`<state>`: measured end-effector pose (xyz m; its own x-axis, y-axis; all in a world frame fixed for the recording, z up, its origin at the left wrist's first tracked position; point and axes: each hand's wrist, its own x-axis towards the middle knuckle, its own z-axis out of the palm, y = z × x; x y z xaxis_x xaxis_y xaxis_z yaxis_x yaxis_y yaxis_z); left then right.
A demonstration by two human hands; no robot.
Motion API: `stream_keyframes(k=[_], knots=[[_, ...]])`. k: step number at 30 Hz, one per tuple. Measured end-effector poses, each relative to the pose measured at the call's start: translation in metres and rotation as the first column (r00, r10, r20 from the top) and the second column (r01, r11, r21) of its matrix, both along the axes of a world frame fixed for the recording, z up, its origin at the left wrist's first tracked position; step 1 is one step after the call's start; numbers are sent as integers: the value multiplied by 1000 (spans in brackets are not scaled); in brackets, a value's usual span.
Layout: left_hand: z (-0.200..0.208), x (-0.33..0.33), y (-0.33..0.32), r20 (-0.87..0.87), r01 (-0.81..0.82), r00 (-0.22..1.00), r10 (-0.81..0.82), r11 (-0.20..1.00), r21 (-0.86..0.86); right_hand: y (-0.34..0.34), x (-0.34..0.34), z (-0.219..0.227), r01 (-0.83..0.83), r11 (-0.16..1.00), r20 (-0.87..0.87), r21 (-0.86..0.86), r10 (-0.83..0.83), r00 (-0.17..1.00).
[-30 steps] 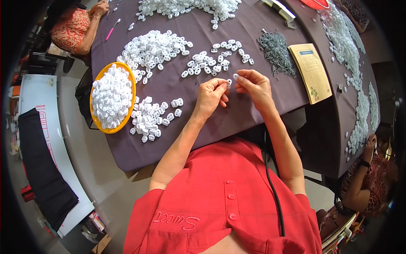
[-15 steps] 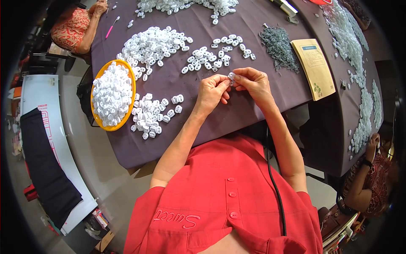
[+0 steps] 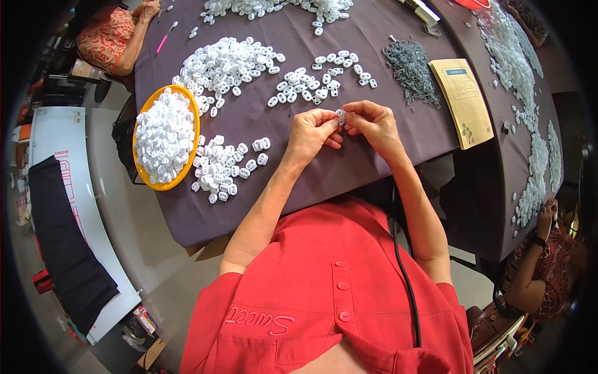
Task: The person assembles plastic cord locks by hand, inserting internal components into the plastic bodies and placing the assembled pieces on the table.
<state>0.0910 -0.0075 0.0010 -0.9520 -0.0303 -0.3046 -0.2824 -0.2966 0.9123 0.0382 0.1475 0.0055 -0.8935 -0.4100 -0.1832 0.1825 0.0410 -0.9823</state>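
Observation:
Between my fingertips is a small white plastic piece with two holes (image 3: 340, 115), partly hidden by the fingers. My left hand (image 3: 313, 133) pinches it from the left. From the right, the thumb and forefinger of my right hand (image 3: 372, 123) close on the same piece. Just beyond my hands lies a loose group of similar white two-holed pieces (image 3: 299, 85). A heap of small grey, thin tubular parts (image 3: 412, 65) is farther off to the right. Nearer my left forearm sits another cluster of white pieces (image 3: 218, 168).
A yellow oval bowl (image 3: 197, 128) full of white pieces stands at the table's left edge. Beyond it is a larger white heap (image 3: 224, 65). A tan paper packet (image 3: 462, 103) lies at right. A pink stick (image 3: 163, 42) is far left. Other people sit at both sides.
My hands stay almost in place, still pinching the white piece, which has turned slightly between the fingertips. The piles on the table look the same.

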Motion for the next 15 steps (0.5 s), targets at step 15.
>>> stream_keyframes(k=[15], knots=[[3,-1,-3,14,17,1000,-17,1000,22,-2,1,7,-57,994,-41,98,61,997]])
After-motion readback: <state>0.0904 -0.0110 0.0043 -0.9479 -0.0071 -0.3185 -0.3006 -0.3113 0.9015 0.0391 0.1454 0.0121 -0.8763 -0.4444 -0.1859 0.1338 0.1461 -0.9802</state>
